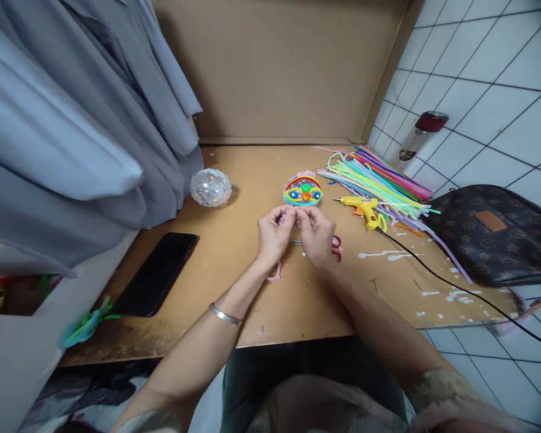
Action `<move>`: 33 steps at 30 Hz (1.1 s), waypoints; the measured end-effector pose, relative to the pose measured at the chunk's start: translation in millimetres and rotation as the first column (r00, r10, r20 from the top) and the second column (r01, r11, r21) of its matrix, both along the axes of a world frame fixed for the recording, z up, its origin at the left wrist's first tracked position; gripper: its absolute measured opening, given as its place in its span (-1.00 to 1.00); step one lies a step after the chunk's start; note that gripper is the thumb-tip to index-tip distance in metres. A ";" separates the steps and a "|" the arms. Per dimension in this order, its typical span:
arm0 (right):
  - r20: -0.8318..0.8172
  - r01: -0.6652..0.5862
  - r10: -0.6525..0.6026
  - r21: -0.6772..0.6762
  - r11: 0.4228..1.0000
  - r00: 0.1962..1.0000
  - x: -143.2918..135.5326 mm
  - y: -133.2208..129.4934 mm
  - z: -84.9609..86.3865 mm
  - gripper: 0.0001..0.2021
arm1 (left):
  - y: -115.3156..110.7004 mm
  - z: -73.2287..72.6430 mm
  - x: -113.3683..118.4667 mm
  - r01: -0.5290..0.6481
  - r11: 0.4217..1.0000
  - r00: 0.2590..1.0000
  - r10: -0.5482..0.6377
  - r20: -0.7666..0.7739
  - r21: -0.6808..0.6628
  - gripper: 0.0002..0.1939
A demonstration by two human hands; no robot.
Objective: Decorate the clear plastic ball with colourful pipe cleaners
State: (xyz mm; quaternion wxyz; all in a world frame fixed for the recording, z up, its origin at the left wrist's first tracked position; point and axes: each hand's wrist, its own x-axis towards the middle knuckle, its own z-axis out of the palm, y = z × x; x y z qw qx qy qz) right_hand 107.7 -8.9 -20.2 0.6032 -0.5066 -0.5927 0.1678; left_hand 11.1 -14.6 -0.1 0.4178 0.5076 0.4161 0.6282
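Note:
Over the middle of the table, my left hand (275, 231) and my right hand (316, 234) meet fingertip to fingertip. Both are closed in a pinch on a small pinkish-purple pipe cleaner (281, 221), mostly covered by the fingers. Just beyond them sits a round, colourful face (303, 190) with blue eyes, an orange nose and a green dot. A pink pipe cleaner loop (275, 273) lies below my left wrist. Beside my right hand are dark red curled pieces (336, 248), partly hidden.
A yellow glue gun (365, 209) lies right, its black cord running off the table. Behind it is a pile of coloured pipe cleaners (383, 180). A brown bag (496, 234) sits at the right edge. Left are a clear ball (211, 187), a black phone (157, 273) and a grey curtain (117, 120).

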 end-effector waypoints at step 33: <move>0.368 -0.058 0.020 0.093 0.994 0.930 0.8 -13.0 16.4 -0.62 | 5.9 4.7 -5.9 0.003 0.988 0.991 0.017 0.131 -0.156 -0.78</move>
